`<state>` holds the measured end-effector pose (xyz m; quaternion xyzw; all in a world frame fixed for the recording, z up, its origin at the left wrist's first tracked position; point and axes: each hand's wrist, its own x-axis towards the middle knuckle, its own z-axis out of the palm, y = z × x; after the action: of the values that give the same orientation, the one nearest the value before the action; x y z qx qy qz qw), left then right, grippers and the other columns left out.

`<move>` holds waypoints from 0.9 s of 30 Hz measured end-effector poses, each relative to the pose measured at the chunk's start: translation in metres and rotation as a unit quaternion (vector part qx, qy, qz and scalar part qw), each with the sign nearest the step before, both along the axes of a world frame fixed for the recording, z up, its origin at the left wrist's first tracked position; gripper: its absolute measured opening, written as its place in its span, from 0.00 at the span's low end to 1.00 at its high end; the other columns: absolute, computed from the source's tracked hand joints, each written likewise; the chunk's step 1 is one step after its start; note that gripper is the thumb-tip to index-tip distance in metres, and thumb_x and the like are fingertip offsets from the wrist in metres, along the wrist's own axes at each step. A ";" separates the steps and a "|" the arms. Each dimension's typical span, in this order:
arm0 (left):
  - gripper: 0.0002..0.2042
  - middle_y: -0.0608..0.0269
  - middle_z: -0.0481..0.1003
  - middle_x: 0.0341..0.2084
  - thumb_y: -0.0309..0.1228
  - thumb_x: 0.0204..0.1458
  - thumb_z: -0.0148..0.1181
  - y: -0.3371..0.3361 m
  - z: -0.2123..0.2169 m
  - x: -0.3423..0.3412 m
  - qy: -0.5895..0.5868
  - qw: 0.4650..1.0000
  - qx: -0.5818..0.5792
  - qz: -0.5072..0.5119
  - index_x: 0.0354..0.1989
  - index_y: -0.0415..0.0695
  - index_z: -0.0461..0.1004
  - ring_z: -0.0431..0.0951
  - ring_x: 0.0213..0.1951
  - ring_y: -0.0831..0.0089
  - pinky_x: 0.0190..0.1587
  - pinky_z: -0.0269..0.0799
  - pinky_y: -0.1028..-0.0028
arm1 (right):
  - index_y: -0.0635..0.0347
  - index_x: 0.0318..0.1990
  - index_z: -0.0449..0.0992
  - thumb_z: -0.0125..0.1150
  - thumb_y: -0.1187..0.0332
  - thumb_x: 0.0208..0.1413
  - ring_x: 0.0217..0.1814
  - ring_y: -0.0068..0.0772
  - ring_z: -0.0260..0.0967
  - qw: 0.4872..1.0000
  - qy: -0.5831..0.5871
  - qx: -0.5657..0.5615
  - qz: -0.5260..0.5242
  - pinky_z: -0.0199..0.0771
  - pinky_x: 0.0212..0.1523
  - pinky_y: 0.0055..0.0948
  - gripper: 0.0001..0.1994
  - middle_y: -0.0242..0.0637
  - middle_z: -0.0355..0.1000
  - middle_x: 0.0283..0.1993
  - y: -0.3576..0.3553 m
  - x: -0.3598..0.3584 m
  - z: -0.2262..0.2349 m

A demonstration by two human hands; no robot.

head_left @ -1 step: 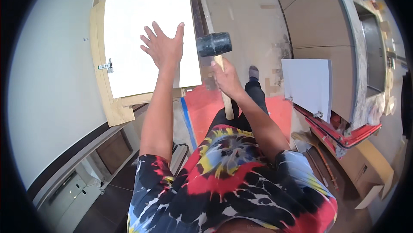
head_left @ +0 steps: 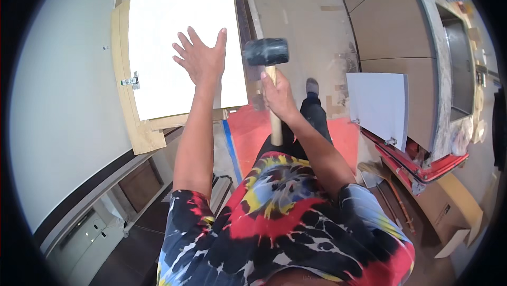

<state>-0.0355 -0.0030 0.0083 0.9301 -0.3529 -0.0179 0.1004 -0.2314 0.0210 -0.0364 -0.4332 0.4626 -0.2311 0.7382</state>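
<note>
A large white cabinet door panel [head_left: 158, 38] lies flat at the left, with metal hinges [head_left: 131, 81] along its left edge. My left hand [head_left: 200, 63] is spread over it with fingers apart and holds nothing; it appears to rest on the panel. Just right of the panel, my right hand [head_left: 279, 96] grips the wooden handle of a rubber mallet [head_left: 268, 51]. The black head is raised beside the panel's right edge, apart from it, and slightly blurred.
Wooden boards [head_left: 122, 69] show beneath and left of the panel. Red sheeting [head_left: 245, 133] covers floor near my legs. At the right stand brown cabinets [head_left: 391, 27], a sink [head_left: 457, 64] and a smaller white door [head_left: 375, 104]. A broom [head_left: 380, 172] and a cardboard box [head_left: 449, 207] lie lower right.
The mallet's head has shifted slightly to the right and its handle has swung a little more upright in my right hand. My left hand has hardly moved.
</note>
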 end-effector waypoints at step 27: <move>0.55 0.41 0.43 0.73 0.68 0.43 0.60 0.004 0.011 0.006 0.037 0.984 0.110 -0.132 0.73 0.40 0.50 0.38 0.74 0.39 0.69 0.27 0.35 | 0.58 0.34 0.64 0.52 0.58 0.67 0.12 0.22 0.57 0.997 -0.068 -0.019 -0.021 0.61 0.10 0.28 0.14 0.29 0.59 0.18 -0.405 0.216 0.006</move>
<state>-0.0293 0.0014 0.0195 0.8794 -0.4646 -0.1040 0.0075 -0.0157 -0.3838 -0.0307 -0.4211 0.4157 -0.2840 0.7545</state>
